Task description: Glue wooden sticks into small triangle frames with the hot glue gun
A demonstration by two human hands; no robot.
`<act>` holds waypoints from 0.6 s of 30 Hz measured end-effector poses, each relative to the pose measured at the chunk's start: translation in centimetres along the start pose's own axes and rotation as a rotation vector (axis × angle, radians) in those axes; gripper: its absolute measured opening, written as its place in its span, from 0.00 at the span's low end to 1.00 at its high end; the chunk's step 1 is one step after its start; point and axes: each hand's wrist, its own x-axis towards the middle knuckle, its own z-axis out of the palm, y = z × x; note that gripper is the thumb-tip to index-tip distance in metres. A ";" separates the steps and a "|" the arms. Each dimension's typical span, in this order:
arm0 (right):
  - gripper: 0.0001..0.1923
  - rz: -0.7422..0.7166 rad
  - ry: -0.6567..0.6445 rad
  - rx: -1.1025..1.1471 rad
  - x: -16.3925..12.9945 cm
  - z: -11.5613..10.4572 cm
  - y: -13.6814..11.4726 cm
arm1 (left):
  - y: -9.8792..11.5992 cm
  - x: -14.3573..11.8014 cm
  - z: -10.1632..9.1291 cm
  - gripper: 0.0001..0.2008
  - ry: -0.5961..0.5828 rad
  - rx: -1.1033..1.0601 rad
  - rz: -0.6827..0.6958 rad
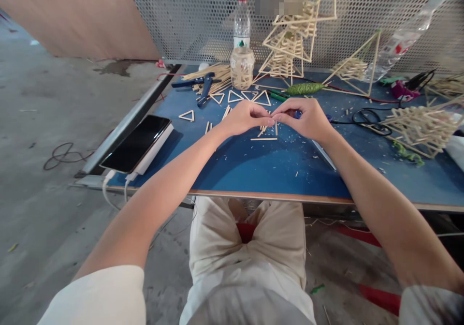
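Observation:
My left hand (248, 117) and my right hand (302, 114) meet at the fingertips over the blue table. Thumb and forefinger are pinched together on each; whatever is between them is too small to make out. Just below the fingers lie short wooden sticks, one of them a loose stick (264, 139) lying crosswise. Small flat stick triangles lie behind and to the left, among them a lone triangle (186, 116) and another triangle (235, 96). Beneath my right wrist a thin metallic strip (324, 155) is partly hidden.
Blue-handled pliers (205, 90) rest by a stick bundle (221, 76). A red-capped bottle (242, 25) stands behind. A phone (137, 141) on a white power bank sits left, cables hanging. Stick structures (416, 129), a black cable (371, 122) and a leaning bottle (406, 39) occupy the right.

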 end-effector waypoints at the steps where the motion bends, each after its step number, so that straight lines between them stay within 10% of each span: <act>1: 0.19 -0.001 0.000 -0.002 0.0 0.0 0.0 | 0.0 0.0 0.0 0.28 0.002 0.005 0.002; 18: 0.21 0.011 0.030 -0.075 0.1 0.4 0.2 | 0.0 -0.4 -0.4 0.26 -0.008 0.039 0.033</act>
